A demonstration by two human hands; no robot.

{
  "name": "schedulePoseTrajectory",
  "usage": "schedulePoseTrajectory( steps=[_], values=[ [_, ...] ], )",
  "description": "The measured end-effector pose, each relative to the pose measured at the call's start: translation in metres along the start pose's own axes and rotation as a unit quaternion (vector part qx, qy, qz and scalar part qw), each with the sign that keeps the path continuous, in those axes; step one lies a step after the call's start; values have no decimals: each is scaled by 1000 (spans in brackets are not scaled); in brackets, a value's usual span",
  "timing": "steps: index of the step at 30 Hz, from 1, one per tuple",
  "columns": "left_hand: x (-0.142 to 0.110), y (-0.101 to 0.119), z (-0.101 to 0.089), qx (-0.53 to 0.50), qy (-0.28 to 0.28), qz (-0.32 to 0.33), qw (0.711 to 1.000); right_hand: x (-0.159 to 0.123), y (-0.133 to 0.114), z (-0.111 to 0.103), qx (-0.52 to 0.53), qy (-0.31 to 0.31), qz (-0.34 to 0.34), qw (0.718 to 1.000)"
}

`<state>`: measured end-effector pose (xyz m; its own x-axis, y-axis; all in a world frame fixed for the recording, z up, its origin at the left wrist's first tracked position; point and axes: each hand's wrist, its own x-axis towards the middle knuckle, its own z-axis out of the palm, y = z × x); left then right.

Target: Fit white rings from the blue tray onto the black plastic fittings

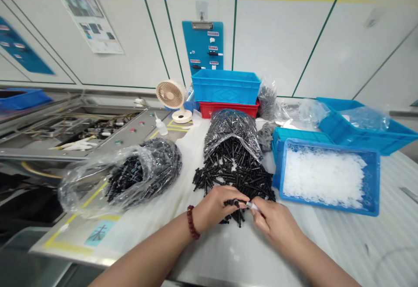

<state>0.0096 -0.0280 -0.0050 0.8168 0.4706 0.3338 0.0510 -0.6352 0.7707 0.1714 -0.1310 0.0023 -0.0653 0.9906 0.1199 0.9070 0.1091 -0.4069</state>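
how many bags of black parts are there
3. One bag lies on the left of the table, one sits mid-table with black parts spilling out, and a smaller one stands beside the blue crate. More may be hidden.

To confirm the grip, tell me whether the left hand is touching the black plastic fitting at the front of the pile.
Touching. The head view shows the left hand with its fingers closed on the black plastic fitting.
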Motion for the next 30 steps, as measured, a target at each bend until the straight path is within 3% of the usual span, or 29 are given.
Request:
schedulePoseTrajectory(
  steps=[5,8,16,30],
  values=[
    [-2,-1,1,8,-14,29,999,0,0,-1,-23,-8,35,999],
    [-3,1,-1,3,-18,14,1000,0,-2,-3,-14,-20,51,998],
    [2,7,-8,-4,-7,-40,999,2,-2,-4,56,-26,10,998],
    [-1,11,-6,0,-11,-32,999,1,-2,-2,-41,-27,59,997]
  ],
)
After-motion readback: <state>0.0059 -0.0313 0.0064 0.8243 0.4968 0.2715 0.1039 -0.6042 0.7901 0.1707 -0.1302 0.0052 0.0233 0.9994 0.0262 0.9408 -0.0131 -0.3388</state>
